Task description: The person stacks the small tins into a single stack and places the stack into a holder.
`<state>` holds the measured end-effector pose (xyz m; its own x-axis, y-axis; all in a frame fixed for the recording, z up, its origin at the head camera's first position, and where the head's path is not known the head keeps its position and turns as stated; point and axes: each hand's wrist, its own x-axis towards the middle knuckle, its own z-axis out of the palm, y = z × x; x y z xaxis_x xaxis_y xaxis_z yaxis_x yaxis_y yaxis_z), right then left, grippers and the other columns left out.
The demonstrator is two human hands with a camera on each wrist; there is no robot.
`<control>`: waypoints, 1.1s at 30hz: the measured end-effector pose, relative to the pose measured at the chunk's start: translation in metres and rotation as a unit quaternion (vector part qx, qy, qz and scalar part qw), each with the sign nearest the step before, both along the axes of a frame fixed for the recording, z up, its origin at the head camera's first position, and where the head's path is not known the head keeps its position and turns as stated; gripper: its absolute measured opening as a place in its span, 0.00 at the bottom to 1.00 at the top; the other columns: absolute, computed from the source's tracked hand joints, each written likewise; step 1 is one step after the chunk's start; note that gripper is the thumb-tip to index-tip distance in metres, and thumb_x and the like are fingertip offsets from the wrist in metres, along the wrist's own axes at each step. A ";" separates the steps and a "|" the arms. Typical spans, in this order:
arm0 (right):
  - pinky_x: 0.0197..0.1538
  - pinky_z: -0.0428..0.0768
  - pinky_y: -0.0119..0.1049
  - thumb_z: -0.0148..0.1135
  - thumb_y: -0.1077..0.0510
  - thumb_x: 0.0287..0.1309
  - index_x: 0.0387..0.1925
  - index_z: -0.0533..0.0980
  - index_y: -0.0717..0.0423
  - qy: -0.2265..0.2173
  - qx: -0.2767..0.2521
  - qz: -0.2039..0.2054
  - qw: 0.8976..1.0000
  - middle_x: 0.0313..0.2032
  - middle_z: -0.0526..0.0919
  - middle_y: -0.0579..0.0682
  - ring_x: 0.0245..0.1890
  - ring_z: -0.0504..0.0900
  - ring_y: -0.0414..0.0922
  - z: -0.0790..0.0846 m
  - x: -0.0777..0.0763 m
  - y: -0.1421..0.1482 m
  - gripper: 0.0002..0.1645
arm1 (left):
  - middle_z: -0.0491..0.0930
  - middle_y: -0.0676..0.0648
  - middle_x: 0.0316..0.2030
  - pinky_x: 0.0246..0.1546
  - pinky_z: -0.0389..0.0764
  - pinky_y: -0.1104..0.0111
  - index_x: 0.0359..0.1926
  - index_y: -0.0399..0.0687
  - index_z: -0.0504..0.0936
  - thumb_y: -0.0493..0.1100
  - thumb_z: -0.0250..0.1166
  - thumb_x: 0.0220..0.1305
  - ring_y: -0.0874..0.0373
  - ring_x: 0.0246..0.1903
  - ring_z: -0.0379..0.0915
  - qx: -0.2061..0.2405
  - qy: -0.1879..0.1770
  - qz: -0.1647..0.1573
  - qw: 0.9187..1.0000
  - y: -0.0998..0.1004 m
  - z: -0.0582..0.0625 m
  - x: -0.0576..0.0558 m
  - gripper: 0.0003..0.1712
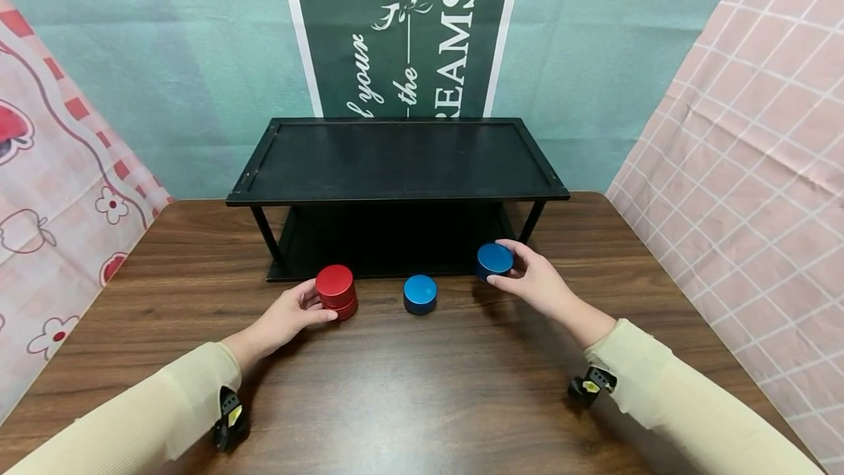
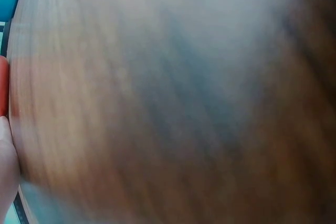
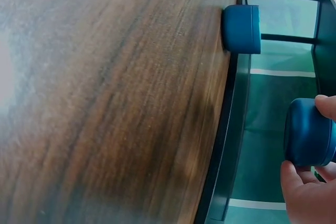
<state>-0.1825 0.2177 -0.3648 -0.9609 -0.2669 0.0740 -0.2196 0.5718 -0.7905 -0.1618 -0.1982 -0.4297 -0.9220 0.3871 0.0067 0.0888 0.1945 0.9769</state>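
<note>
From my remote seat, I've got both hands busy! Left of centre in the head view, my left hand (image 1: 290,315) has thumb and fingers curled round a red stack (image 1: 336,290), one round piece sitting on another; I can't tell which piece takes the grip. Right of centre, my right hand (image 1: 534,283) pinches a blue cylinder (image 1: 495,258), and the right wrist view shows it raised off the worktop (image 1: 409,394)! Between them, mid-frame, a second blue cylinder (image 1: 420,294) stands on the wood, just in front of the black shelf (image 1: 402,160).
</note>
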 end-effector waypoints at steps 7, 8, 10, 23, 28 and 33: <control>0.52 0.76 0.49 0.68 0.56 0.53 0.64 0.62 0.61 0.005 0.004 0.001 1.000 0.57 0.71 0.62 0.52 0.75 0.54 0.007 -0.001 -0.001 0.39 | 0.66 0.30 0.59 0.52 0.70 0.76 0.63 0.28 0.60 0.34 0.67 0.56 0.60 0.55 0.69 -0.007 0.008 0.002 1.000 0.001 0.001 0.000 0.37; 0.52 0.75 0.49 0.68 0.56 0.53 0.63 0.62 0.61 0.007 0.005 0.002 1.000 0.57 0.71 0.62 0.52 0.74 0.54 0.008 -0.001 -0.002 0.39 | 0.67 0.30 0.59 0.52 0.70 0.77 0.63 0.28 0.60 0.34 0.67 0.56 0.60 0.54 0.69 -0.008 0.010 0.002 1.000 0.001 0.001 0.000 0.37; 0.53 0.75 0.49 0.68 0.56 0.53 0.63 0.63 0.61 0.011 0.007 0.002 1.000 0.57 0.71 0.62 0.52 0.74 0.54 0.010 -0.002 -0.002 0.38 | 0.67 0.30 0.58 0.52 0.70 0.77 0.63 0.28 0.61 0.34 0.67 0.56 0.60 0.54 0.69 -0.010 0.011 0.003 1.000 0.000 0.001 0.000 0.37; 0.52 0.75 0.50 0.67 0.59 0.53 0.63 0.62 0.64 0.010 0.003 0.005 1.000 0.56 0.71 0.65 0.51 0.75 0.56 0.026 0.003 -0.008 0.38 | 0.66 0.31 0.59 0.54 0.69 0.74 0.64 0.30 0.60 0.34 0.66 0.57 0.51 0.57 0.67 -0.002 0.005 -0.003 1.000 0.000 0.000 -0.001 0.37; 0.52 0.76 0.48 0.68 0.55 0.53 0.62 0.63 0.62 0.022 0.007 0.012 1.000 0.55 0.72 0.63 0.51 0.75 0.55 0.016 0.000 -0.005 0.38 | 0.66 0.31 0.59 0.53 0.70 0.75 0.64 0.30 0.60 0.34 0.66 0.57 0.53 0.57 0.67 -0.002 0.004 -0.005 1.000 0.000 0.000 -0.001 0.37; 0.49 0.78 0.45 0.68 0.54 0.52 0.61 0.65 0.62 0.035 0.005 0.019 0.999 0.54 0.73 0.63 0.49 0.76 0.53 0.012 -0.001 -0.008 0.37 | 0.66 0.30 0.59 0.54 0.69 0.74 0.64 0.29 0.60 0.35 0.66 0.57 0.52 0.57 0.67 0.000 0.003 -0.008 1.000 0.000 0.000 0.000 0.37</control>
<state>-0.1833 0.2096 -0.3531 -0.9427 -0.3035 0.1385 -0.2960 0.5693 -0.7670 -0.1621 -0.1986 -0.4298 -0.9154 0.4023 0.0119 0.0976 0.1932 0.9763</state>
